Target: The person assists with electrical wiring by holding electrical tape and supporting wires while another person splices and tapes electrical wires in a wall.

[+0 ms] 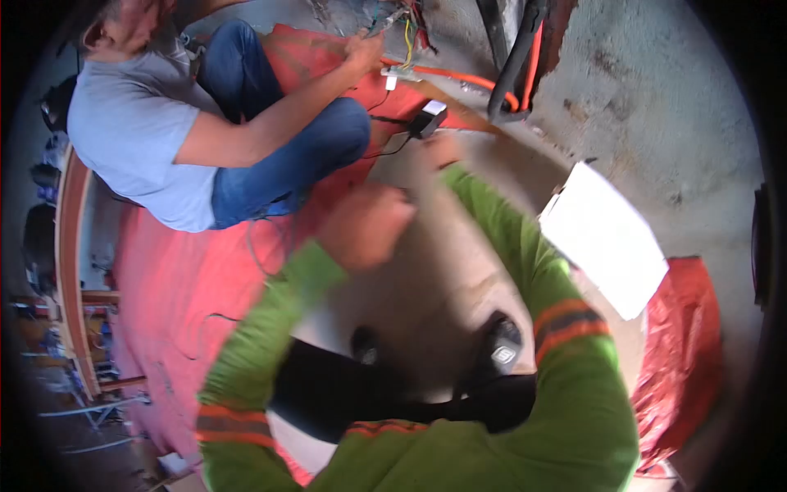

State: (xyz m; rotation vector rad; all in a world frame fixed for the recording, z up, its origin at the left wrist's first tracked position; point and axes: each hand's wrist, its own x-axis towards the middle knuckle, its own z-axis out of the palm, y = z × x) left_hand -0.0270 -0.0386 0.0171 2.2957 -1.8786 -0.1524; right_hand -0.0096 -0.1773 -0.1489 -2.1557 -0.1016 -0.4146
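Note:
My left hand (369, 225) is raised in front of me, blurred by motion, with its fingers curled in. A small dark spot shows at its fingertips, too smeared to name. Farther forward, my right hand (441, 152) is just below a black box-shaped device with a white top (427, 120); whether they touch I cannot tell. The fingers of that hand are smeared. Thin black cables (392, 151) run from the device to the left. Both my arms wear green sleeves with orange and grey bands.
A co-worker (147, 139) sits at the left, hands (365, 51) at coloured wires (407, 41) by the wall. Orange conduit (467, 78) and a thick black pipe (510, 74) run there. Red sheeting (172, 279) covers the floor. A white panel (605, 238) lies at right.

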